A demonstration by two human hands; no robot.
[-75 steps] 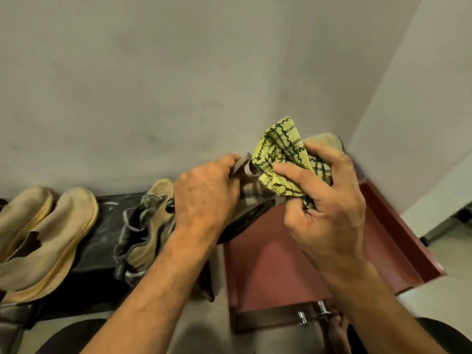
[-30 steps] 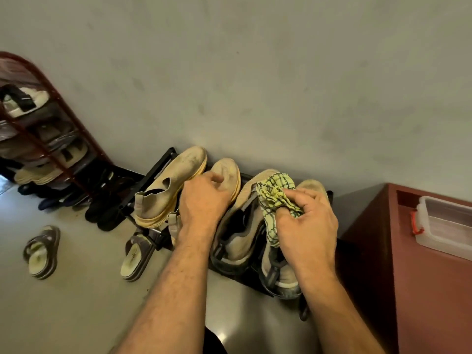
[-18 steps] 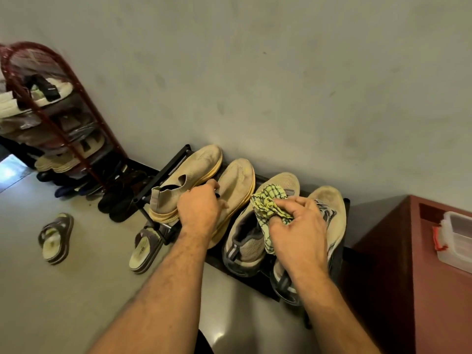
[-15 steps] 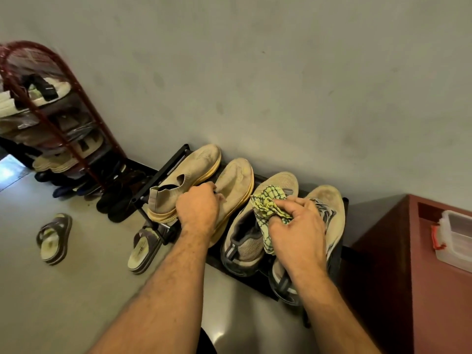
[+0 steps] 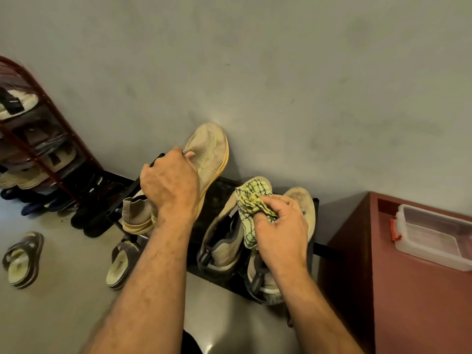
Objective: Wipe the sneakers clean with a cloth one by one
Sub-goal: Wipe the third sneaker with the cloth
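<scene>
My left hand point(image 5: 169, 183) grips a beige knit sneaker point(image 5: 209, 154) with a yellow sole and holds it raised above the low black shoe rack point(image 5: 217, 190), toe pointing at the wall. Its mate point(image 5: 135, 213) stays on the rack's left end, mostly hidden behind my forearm. My right hand point(image 5: 281, 226) clutches a crumpled yellow-green checked cloth point(image 5: 251, 208) over a second pair: a tan and grey sneaker point(image 5: 224, 238) on the rack and another tan and grey sneaker point(image 5: 301, 205) under my wrist.
A tall red shoe rack point(image 5: 33, 146) full of footwear stands at the left. Two loose sandals point(image 5: 21, 259) point(image 5: 120, 264) lie on the grey floor. A dark red cabinet point(image 5: 408, 290) at the right carries a clear plastic box point(image 5: 431, 236). The wall is close behind.
My left hand has taken hold of the inner beige sneaker and lifted it off the rack. My right hand with the cloth has stayed above the tan and grey pair.
</scene>
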